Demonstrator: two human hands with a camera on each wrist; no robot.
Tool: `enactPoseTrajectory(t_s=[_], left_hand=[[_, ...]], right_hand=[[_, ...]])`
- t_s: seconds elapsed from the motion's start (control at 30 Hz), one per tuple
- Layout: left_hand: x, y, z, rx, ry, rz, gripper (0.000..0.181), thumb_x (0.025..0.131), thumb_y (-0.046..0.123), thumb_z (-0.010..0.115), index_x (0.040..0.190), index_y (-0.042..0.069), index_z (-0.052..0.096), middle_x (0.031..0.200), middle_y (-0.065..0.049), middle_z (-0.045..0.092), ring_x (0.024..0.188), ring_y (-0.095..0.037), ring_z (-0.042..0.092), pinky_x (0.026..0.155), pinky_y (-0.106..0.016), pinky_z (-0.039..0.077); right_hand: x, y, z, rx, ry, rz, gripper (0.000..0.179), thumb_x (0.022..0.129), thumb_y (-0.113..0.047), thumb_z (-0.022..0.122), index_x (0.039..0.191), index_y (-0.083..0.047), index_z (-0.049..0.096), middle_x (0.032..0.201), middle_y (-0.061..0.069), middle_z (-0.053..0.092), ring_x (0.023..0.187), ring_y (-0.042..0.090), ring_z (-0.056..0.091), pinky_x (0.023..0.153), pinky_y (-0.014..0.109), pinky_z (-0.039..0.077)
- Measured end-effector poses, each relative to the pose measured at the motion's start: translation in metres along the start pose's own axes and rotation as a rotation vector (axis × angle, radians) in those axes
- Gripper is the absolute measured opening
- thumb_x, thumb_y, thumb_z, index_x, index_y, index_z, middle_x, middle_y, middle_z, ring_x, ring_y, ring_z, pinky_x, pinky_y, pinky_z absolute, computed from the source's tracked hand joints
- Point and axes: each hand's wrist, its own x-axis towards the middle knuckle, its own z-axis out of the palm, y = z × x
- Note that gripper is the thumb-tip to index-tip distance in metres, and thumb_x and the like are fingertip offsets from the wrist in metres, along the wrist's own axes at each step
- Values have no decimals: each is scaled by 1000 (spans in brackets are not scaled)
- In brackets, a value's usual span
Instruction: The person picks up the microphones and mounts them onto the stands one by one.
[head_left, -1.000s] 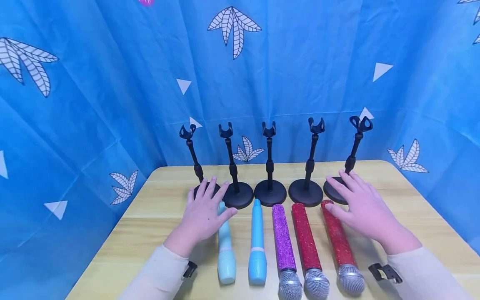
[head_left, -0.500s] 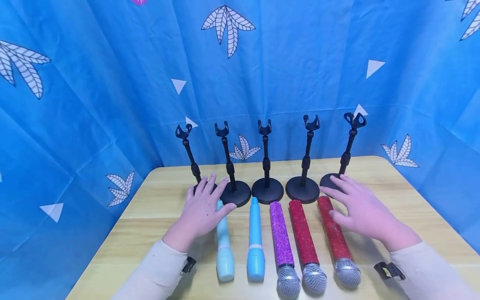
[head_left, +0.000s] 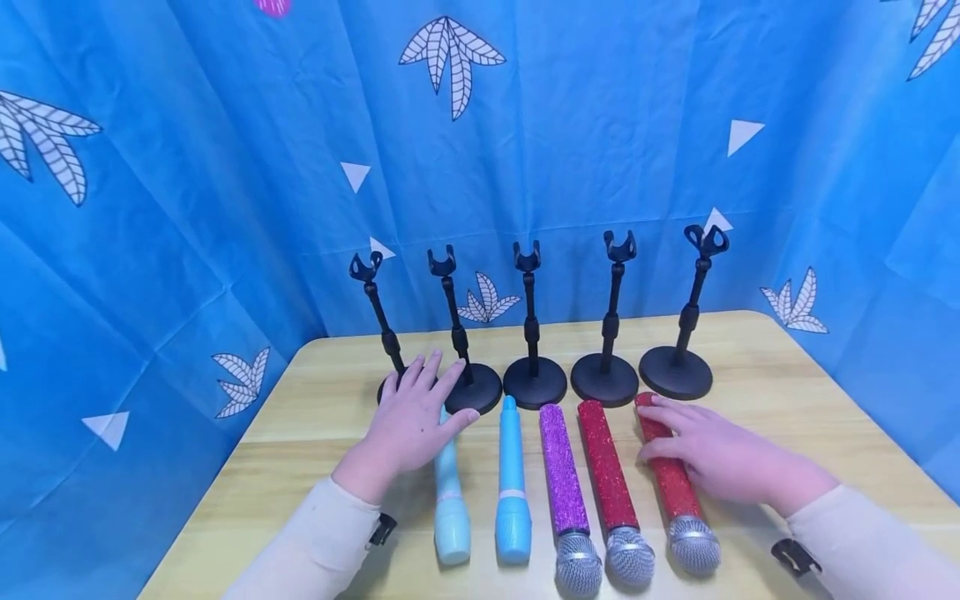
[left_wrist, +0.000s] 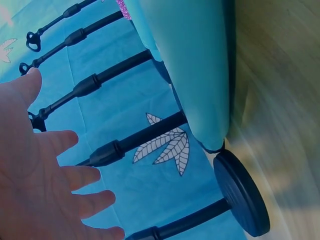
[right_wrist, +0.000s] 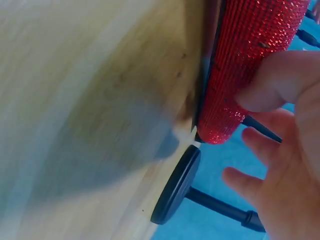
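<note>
My left hand (head_left: pixel 405 421), fingers spread, is over the handle of a pale mint microphone (head_left: pixel 452 521), and in the left wrist view its palm (left_wrist: pixel 30 175) is apart from that microphone. My right hand (head_left: pixel 723 454) is over the rightmost red glittery microphone (head_left: pixel 678 483). Its thumb (right_wrist: pixel 280 82) is at the handle in the right wrist view, and its fingers are loosely bent without closing round it; whether the thumb touches cannot be told. Between the hands lie a blue microphone (head_left: pixel 513 500), a purple glittery microphone (head_left: pixel 564 475) and another red microphone (head_left: pixel 611 475), silver heads toward me.
Several black microphone stands with round bases (head_left: pixel 535 383) line the back of the wooden table (head_left: pixel 765 367). Their clips on top hold nothing. A blue curtain (head_left: pixel 570 125) with leaf prints hangs behind and at both sides.
My right hand has come back toward me and lower over the rightmost red microphone, its fingers bending, uncovering the right stand's base. My left hand stays nearly still. The head view shifts slightly.
</note>
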Motion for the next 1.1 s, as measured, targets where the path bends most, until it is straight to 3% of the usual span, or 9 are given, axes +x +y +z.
enactPoseTrajectory(t_s=[0.17, 0.4, 0.6, 0.83, 0.97, 1.1], left_hand=[[1, 2, -3, 11, 7, 16, 83, 94, 79, 32, 161, 29, 29, 166, -11, 22, 151, -39, 19, 114, -69, 13], [7, 7, -9, 38, 14, 79, 81, 96, 78, 27, 161, 29, 30, 165, -11, 26, 150, -39, 22, 114, -69, 17], [15, 18, -15, 55, -12, 124, 83, 94, 80, 22, 161, 30, 29, 166, -8, 24, 151, -36, 21, 117, -64, 16], [32, 40, -20, 61, -37, 195, 79, 97, 76, 27, 161, 31, 26, 166, -6, 25, 151, -31, 22, 118, -61, 18], [46, 54, -20, 43, -43, 244, 76, 99, 73, 31, 161, 29, 27, 164, -7, 28, 149, -31, 26, 117, -60, 20], [58, 68, -20, 36, -54, 294, 76, 99, 73, 32, 161, 29, 26, 165, -6, 27, 149, -31, 27, 117, -59, 23]], right_hand=[[-2, 0, 2, 11, -15, -23, 67, 77, 6, 77, 114, -48, 66, 151, 9, 45, 139, 43, 37, 102, 65, 42], [-3, 4, 2, -21, 77, -95, 64, 72, 5, 81, 114, -40, 65, 138, 3, 53, 130, 36, 47, 91, 55, 53], [-5, 10, -3, -4, 142, -129, 65, 71, 9, 79, 119, -32, 63, 133, -3, 55, 124, 28, 53, 88, 50, 56], [-15, 14, -14, 59, 144, -9, 65, 73, 8, 79, 120, -32, 62, 135, 0, 57, 123, 30, 56, 91, 51, 54], [-22, 19, -20, 125, 173, 79, 61, 74, -10, 88, 121, -35, 59, 136, 1, 58, 123, 32, 57, 90, 51, 55], [-29, 25, -26, 161, 205, 121, 64, 71, -20, 92, 124, -30, 58, 135, 6, 60, 120, 35, 59, 89, 56, 54]])
